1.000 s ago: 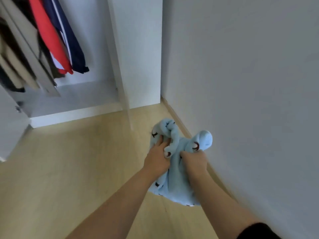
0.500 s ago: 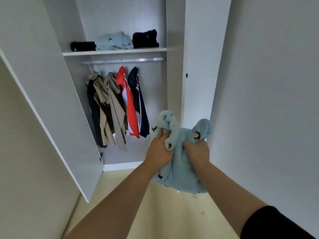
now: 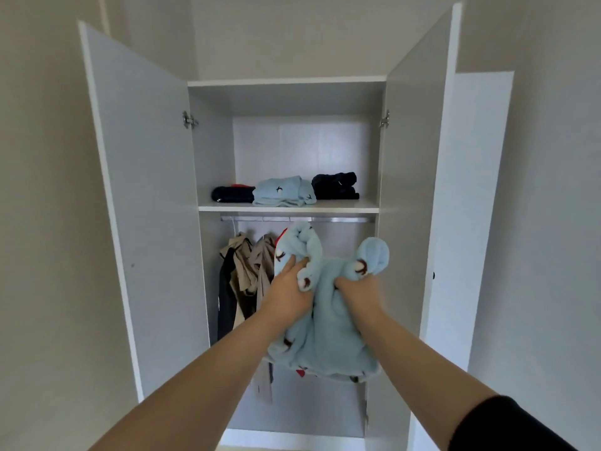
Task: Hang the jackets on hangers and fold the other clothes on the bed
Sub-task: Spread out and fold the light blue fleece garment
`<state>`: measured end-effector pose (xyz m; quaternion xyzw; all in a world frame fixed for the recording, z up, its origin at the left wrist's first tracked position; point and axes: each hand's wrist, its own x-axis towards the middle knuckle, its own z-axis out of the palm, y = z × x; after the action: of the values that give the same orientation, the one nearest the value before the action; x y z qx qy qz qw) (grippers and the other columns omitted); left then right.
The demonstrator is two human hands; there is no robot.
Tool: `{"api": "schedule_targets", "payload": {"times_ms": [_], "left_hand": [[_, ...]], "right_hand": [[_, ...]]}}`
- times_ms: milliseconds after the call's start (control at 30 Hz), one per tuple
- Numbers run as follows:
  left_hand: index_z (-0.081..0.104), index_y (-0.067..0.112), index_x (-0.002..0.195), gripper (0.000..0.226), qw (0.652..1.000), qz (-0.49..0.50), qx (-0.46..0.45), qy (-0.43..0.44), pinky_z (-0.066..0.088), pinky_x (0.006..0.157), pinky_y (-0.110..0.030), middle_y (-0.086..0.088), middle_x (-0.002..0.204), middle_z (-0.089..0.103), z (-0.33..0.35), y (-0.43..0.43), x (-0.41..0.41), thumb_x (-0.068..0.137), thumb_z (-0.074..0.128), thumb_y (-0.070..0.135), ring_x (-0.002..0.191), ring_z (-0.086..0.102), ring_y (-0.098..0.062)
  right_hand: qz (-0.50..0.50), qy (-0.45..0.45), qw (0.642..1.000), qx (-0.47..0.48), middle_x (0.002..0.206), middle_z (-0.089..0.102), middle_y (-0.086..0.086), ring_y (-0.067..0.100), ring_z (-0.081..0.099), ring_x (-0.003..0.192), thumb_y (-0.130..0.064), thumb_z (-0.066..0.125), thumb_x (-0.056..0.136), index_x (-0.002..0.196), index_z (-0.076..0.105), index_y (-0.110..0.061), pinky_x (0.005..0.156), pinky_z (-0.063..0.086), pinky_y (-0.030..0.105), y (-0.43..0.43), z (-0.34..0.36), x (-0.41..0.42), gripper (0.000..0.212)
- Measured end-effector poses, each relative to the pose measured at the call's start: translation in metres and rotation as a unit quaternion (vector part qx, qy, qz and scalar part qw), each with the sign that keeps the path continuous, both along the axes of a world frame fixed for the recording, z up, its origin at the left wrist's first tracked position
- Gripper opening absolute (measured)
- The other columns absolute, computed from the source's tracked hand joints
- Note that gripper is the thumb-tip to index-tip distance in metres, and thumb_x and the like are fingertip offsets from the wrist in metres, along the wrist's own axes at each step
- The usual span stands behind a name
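Observation:
I hold a bundled light-blue fleece garment (image 3: 328, 336) with small brown marks in front of the open white wardrobe (image 3: 286, 81). My left hand (image 3: 287, 292) grips its left side and my right hand (image 3: 357, 292) grips its right side, both just below the hanging rail (image 3: 341, 219). On the shelf (image 3: 287, 208) lie three folded piles: a dark one (image 3: 232, 194), a light-blue one (image 3: 283, 191) and a navy one (image 3: 336, 186). Beige and dark jackets (image 3: 247, 271) hang from the rail at the left. The bundle hides the other hanging clothes.
Both wardrobe doors stand wide open, the left door (image 3: 143, 190) and the right door (image 3: 413, 190). A further white cabinet panel (image 3: 468, 206) stands to the right. Plain walls flank the wardrobe on both sides.
My view has lifted from the floor to face the wardrobe straight on. The bundle has risen with both hands to just under the rail. My grip on it is unchanged.

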<state>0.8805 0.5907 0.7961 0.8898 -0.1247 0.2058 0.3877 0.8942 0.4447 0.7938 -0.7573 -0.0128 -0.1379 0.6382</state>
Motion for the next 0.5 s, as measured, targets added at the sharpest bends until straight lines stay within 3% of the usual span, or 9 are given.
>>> {"api": "schedule_targets", "payload": {"times_ms": [67,200,300,367,467,500], "left_hand": [[0.036,0.013,0.145,0.057,1.0,0.003,-0.02,-0.002,0.024,0.116,-0.035,-0.006,0.153,0.029,-0.001,0.01,0.042,0.091,0.05,0.002,0.144,0.023,-0.02],[0.044,0.012,0.139,0.051,0.999,0.002,-0.025,-0.027,0.036,0.109,-0.041,-0.013,0.146,0.039,0.017,0.017,0.144,0.09,0.047,0.001,0.133,0.041,-0.026],[0.043,0.017,0.14,0.05,0.998,0.011,-0.035,-0.042,0.042,0.104,-0.04,-0.004,0.142,0.046,0.038,0.016,0.222,0.092,0.044,0.002,0.126,0.049,-0.026],[0.046,0.019,0.135,0.047,0.996,-0.004,-0.072,-0.05,0.045,0.1,-0.035,0.001,0.131,0.053,0.051,0.015,0.271,0.092,0.042,0.0,0.119,0.053,-0.023],[0.05,0.033,0.114,0.038,0.988,-0.046,-0.135,-0.062,0.043,0.086,-0.014,0.014,0.108,0.057,0.072,0.012,0.334,0.094,0.041,0.002,0.107,0.057,-0.013],[0.051,0.035,0.111,0.037,0.984,-0.055,-0.159,-0.057,0.043,0.085,-0.015,0.016,0.102,0.057,0.081,0.011,0.354,0.094,0.041,0.004,0.103,0.057,-0.011]], "right_hand": [[0.009,-0.013,1.0,-0.001,0.077,0.064,0.013,0.027,0.062,0.074,-0.015,0.061,0.079,0.081,0.058,-0.006,0.068,0.053,0.038,0.006,0.004,0.043,0.01],[-0.001,-0.032,0.999,-0.003,0.083,0.067,0.012,0.025,0.064,0.076,-0.018,0.063,0.08,0.092,0.062,-0.003,0.063,0.051,0.031,0.011,0.023,0.141,0.019],[-0.008,-0.036,0.999,-0.003,0.079,0.064,0.011,0.027,0.063,0.077,-0.016,0.062,0.079,0.087,0.06,-0.002,0.066,0.051,0.034,0.009,0.048,0.216,0.017],[-0.022,-0.039,0.999,-0.016,0.075,0.061,0.008,0.024,0.06,0.073,-0.016,0.062,0.078,0.084,0.059,-0.004,0.059,0.047,0.029,0.006,0.066,0.266,0.013],[-0.057,-0.049,0.995,-0.059,0.078,0.061,0.005,0.023,0.059,0.075,-0.02,0.065,0.077,0.088,0.061,-0.006,0.059,0.044,0.026,0.002,0.097,0.335,0.018],[-0.066,-0.053,0.993,-0.079,0.08,0.062,0.007,0.024,0.06,0.076,-0.022,0.064,0.078,0.089,0.061,-0.006,0.061,0.045,0.027,0.001,0.108,0.357,0.02]]}}
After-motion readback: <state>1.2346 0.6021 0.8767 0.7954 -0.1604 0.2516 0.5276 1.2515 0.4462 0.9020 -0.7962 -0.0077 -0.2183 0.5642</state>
